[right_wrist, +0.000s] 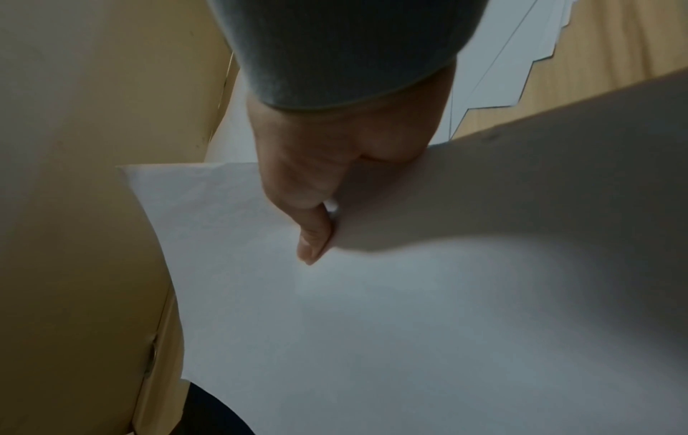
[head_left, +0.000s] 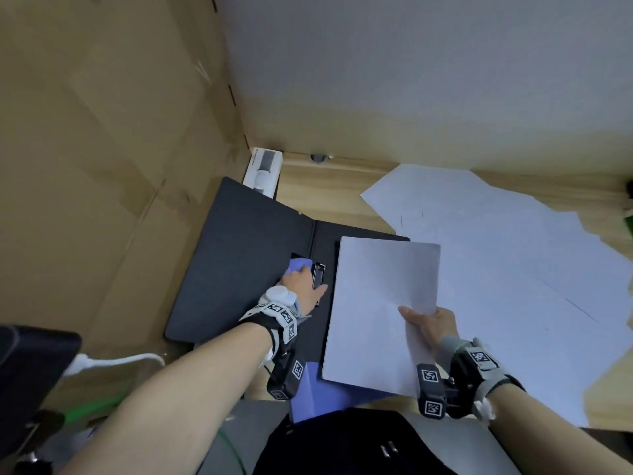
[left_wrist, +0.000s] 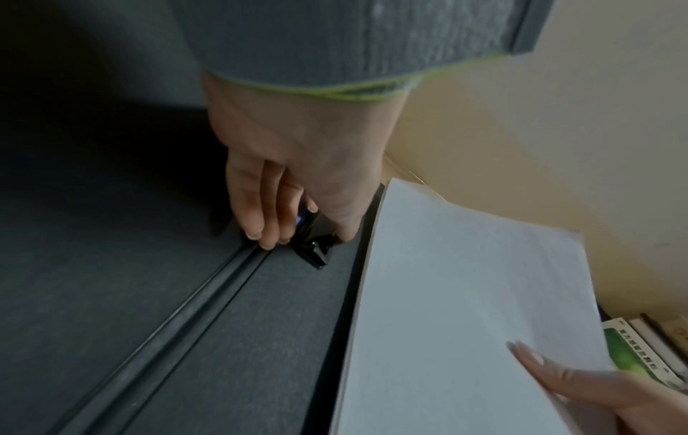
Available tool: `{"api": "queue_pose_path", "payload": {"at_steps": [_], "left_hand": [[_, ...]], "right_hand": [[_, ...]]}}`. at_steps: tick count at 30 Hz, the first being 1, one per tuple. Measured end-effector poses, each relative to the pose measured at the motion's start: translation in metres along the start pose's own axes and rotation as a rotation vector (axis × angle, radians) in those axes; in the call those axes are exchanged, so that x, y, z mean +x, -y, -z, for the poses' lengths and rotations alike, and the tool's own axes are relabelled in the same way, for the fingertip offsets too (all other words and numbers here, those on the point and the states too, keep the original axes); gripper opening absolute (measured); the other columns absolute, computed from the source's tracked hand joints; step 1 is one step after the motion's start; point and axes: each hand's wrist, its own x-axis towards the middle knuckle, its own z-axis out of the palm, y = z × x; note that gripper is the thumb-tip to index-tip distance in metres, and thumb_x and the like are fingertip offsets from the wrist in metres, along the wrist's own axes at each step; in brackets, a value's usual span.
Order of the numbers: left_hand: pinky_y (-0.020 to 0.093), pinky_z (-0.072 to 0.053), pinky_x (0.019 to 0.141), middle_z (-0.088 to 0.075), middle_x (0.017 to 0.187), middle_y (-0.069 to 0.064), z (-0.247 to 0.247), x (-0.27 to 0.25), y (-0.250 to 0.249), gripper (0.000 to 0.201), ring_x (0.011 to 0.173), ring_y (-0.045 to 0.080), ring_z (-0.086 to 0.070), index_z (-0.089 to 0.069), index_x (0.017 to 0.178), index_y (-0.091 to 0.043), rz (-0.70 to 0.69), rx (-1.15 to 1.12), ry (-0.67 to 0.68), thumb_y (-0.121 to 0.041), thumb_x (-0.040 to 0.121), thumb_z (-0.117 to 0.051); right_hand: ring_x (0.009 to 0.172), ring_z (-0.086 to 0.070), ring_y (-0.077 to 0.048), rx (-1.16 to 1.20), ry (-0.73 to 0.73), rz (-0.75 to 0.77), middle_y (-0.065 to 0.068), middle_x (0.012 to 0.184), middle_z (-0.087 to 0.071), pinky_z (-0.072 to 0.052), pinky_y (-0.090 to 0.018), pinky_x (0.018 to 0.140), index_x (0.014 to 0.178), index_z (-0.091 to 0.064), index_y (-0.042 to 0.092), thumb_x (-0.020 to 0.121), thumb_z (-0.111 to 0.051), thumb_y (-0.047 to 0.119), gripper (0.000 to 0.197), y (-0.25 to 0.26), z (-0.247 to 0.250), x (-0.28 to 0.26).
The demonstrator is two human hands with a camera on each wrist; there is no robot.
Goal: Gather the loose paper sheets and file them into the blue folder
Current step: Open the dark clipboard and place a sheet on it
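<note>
The folder (head_left: 239, 269) lies open on the desk (head_left: 329, 197), dark inside, blue cover showing at its near edge. Its black clip (left_wrist: 316, 241) sits by the spine, and the left hand (head_left: 301, 282) is pinching it, fingers (left_wrist: 257, 206) one side, thumb the other. The right hand (head_left: 431, 323) grips a squared-up stack (head_left: 380, 303) at its near right corner, thumb on top, held over the folder's right half. Can't tell if the stack touches the folder. More loose sheets (head_left: 513, 262) are fanned out on the desk to the right. A cardboard box (head_left: 102, 149) stands left, a small white box (head_left: 263, 173) at the far corner.
</note>
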Motion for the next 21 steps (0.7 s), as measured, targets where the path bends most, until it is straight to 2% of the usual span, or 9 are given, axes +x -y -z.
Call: {"api": "queue_pose_path", "payload": {"at_steps": [5,9,11,14,16,18,19,20,21], "left_hand": [[0.033,-0.043,0.068,-0.066,0.101,0.013,0.014,-0.001,-0.013,0.045,0.094,0.032,-0.063,-0.060,0.103,-0.003,-0.110,0.196,0.026,-0.042,0.099,-0.040],[0.032,-0.040,0.064,-0.062,0.101,0.013,0.018,-0.005,-0.019,0.029,0.100,0.030,-0.066,-0.061,0.112,-0.002,-0.269,0.483,0.153,0.007,0.086,-0.050],[0.025,-0.035,0.053,-0.050,0.075,0.006,0.025,-0.008,-0.019,0.040,0.085,0.023,-0.066,-0.060,0.093,-0.005,-0.248,0.457,0.229,0.021,0.069,-0.043],[0.020,-0.004,0.044,-0.011,0.053,-0.001,0.026,0.004,-0.016,0.028,0.042,0.008,-0.026,-0.026,0.048,-0.012,-0.185,0.446,0.301,0.010,0.045,-0.043],[0.017,0.008,0.053,0.000,0.051,0.000,0.023,0.015,-0.010,0.058,0.041,0.008,-0.012,-0.002,0.045,-0.009,-0.375,0.335,0.158,0.006,0.027,-0.056],[0.023,-0.003,0.043,-0.020,0.054,0.001,0.037,0.007,-0.016,0.034,0.055,0.013,-0.035,-0.039,0.049,0.001,-0.203,0.338,0.349,0.003,0.058,-0.072],[0.021,-0.013,0.044,-0.030,0.061,0.000,0.036,0.001,-0.015,0.009,0.060,0.014,-0.038,-0.060,0.075,0.003,-0.188,0.246,0.379,0.000,0.084,-0.061],[0.017,-0.021,0.047,-0.033,0.065,-0.003,0.034,0.004,-0.011,0.016,0.058,0.011,-0.037,-0.063,0.097,-0.001,-0.225,0.125,0.313,-0.005,0.097,-0.047],[0.015,-0.027,0.047,-0.033,0.066,-0.003,0.037,0.004,-0.008,0.022,0.056,0.009,-0.035,-0.061,0.100,-0.008,-0.194,0.053,0.328,-0.009,0.101,-0.039]], "right_hand": [[0.066,-0.065,-0.027,0.012,-0.006,0.001,-0.013,0.078,-0.072,-0.054,-0.036,0.064,0.082,-0.069,0.005,0.069,-0.088,0.020,0.028,0.000,-0.001,0.010],[0.064,-0.065,-0.026,0.022,0.018,0.000,-0.011,0.075,-0.072,-0.053,-0.034,0.062,0.085,-0.071,0.004,0.068,-0.089,0.021,0.030,0.001,-0.006,0.016],[0.063,-0.064,-0.026,0.013,0.038,0.004,-0.011,0.074,-0.071,-0.054,-0.034,0.062,0.085,-0.071,0.005,0.070,-0.088,0.021,0.027,0.005,-0.008,0.017],[0.063,-0.063,-0.026,0.014,0.054,0.003,-0.011,0.075,-0.071,-0.054,-0.034,0.063,0.084,-0.071,0.006,0.071,-0.087,0.020,0.025,0.009,-0.013,0.018],[0.064,-0.063,-0.027,0.013,0.065,0.008,-0.011,0.075,-0.071,-0.054,-0.034,0.063,0.084,-0.071,0.006,0.071,-0.087,0.020,0.026,0.011,-0.017,0.018],[0.063,-0.063,-0.027,0.011,0.081,0.013,-0.012,0.075,-0.071,-0.054,-0.033,0.062,0.085,-0.071,0.006,0.071,-0.087,0.020,0.026,0.013,-0.023,0.018],[0.063,-0.063,-0.027,0.010,0.086,0.015,-0.012,0.076,-0.071,-0.054,-0.033,0.062,0.085,-0.070,0.005,0.072,-0.087,0.020,0.026,0.015,-0.026,0.018],[0.063,-0.063,-0.027,0.005,0.087,0.016,-0.012,0.076,-0.071,-0.054,-0.034,0.062,0.086,-0.070,0.005,0.072,-0.087,0.020,0.026,0.017,-0.029,0.018],[0.065,-0.064,-0.028,0.004,0.083,0.019,-0.012,0.077,-0.071,-0.055,-0.036,0.064,0.087,-0.069,0.004,0.072,-0.087,0.020,0.028,0.020,-0.033,0.018]]}}
